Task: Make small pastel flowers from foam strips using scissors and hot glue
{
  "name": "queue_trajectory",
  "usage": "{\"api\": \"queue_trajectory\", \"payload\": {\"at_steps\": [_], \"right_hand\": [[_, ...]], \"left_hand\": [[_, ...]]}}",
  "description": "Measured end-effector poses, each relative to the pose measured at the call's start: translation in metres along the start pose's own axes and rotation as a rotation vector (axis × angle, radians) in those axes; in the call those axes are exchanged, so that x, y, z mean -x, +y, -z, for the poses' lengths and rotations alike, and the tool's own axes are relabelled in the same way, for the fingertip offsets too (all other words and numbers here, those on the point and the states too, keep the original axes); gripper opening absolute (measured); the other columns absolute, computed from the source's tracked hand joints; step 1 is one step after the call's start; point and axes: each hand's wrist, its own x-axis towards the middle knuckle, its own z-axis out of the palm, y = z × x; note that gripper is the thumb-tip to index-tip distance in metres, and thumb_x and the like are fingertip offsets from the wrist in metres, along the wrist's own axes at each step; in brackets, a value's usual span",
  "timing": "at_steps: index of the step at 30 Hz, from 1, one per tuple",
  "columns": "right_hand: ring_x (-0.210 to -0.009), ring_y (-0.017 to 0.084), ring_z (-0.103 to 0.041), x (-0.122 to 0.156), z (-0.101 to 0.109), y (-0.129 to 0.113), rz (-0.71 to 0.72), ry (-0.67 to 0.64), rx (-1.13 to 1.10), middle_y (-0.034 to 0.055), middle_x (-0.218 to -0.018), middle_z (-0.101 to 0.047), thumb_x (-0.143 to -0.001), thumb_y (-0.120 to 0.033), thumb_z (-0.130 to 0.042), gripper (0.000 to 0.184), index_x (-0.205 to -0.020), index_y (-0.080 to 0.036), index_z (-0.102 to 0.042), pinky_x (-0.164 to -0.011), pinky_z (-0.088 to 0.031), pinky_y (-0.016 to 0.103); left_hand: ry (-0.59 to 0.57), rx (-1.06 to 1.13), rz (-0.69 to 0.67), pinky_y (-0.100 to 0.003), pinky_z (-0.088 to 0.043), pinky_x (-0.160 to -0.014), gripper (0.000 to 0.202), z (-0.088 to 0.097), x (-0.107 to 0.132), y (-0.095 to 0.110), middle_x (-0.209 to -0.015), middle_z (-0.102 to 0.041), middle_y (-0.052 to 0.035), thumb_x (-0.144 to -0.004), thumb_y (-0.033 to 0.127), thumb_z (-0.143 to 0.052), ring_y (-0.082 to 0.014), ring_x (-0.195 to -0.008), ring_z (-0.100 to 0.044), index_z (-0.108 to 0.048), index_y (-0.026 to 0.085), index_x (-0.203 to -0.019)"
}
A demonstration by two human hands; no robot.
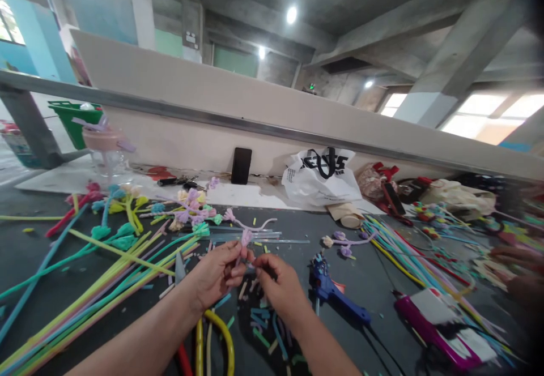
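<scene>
A dark desk (374,277) lies strewn with craft scraps under bare concrete beams. At its centre the fingers (236,267) of the left hand (215,277) and right hand (283,288) pinch a pink fuzzy flower (246,236) just above the desk. A blue glue gun (331,290) lies at three o'clock, long coloured stems (106,277) fan toward eight, and a white bag (321,179) sits at one.

You see a blue plastic glue gun (329,288) lying on the dark table (374,277), a flat black phone (241,165) leaning behind.
</scene>
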Motion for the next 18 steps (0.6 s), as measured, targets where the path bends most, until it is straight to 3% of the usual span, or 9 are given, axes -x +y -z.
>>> {"api": "queue_trajectory", "payload": {"at_steps": [8, 15, 18], "right_hand": [[-0.062, 0.012, -0.049, -0.001, -0.002, 0.005, -0.075, -0.038, -0.06, -0.0016, -0.064, -0.055, -0.07, -0.017, -0.054, 0.005, -0.07, -0.017, -0.058, -0.058, -0.038, 0.021], [-0.066, 0.014, -0.052, -0.003, 0.008, 0.001, -0.032, 0.094, -0.044, 0.0004, -0.067, -0.054, -0.07, -0.02, -0.054, 0.006, -0.064, -0.018, -0.056, -0.062, -0.041, 0.023], [-0.064, 0.014, -0.052, -0.003, 0.008, -0.001, -0.006, 0.076, -0.007, -0.0001, -0.065, -0.055, -0.071, -0.021, -0.055, 0.009, -0.063, -0.018, -0.055, -0.061, -0.04, 0.022]], "left_hand": [[0.018, -0.039, -0.051, -0.015, -0.029, -0.038, 0.011, 0.001, -0.003, -0.003, -0.065, -0.049, -0.0009, -0.076, 0.019, -0.056, -0.0049, -0.048, -0.04, -0.053, 0.011, -0.068], [0.092, -0.048, -0.108, -0.017, -0.034, -0.041, 0.013, -0.002, -0.003, -0.004, -0.07, -0.055, -0.0037, -0.077, 0.018, -0.054, -0.0061, -0.049, -0.043, -0.053, 0.011, -0.066], [0.089, -0.069, -0.115, -0.018, -0.035, -0.042, 0.013, -0.006, -0.001, -0.004, -0.078, -0.058, -0.0066, -0.076, 0.017, -0.055, -0.0075, -0.052, -0.048, -0.053, 0.011, -0.065]]}}
